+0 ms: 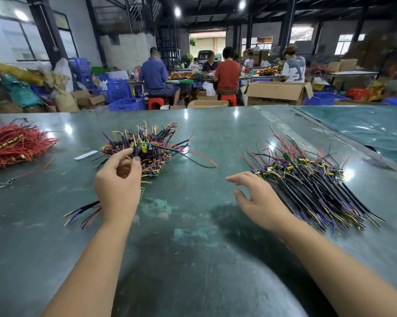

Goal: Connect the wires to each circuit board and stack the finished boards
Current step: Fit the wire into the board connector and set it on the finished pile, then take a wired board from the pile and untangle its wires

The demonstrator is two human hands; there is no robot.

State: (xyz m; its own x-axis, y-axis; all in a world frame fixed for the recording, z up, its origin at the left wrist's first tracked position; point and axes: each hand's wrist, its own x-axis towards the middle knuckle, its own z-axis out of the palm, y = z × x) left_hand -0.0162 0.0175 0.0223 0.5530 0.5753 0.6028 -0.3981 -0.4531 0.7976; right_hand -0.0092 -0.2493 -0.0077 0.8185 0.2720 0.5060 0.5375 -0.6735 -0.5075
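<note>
Meanwhile left hand [118, 179] pinches wires [133, 152] above the tangled pile [151, 145]; right hand [257, 195] hovers, grip slack.

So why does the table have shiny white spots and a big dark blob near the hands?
Head view: ceiling lamps reflect as glare spots on the glossy green table; the dark blob beside the right hand is a shadow; the wide lens bends the edges.

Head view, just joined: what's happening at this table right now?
A person is wiring small circuit boards. The left hand pinches wires at the near edge of the middle pile of wired boards. The right hand is open, fingers spread, hovering beside the right-hand pile. A bundle of red wires lies far left on the green table.
</note>
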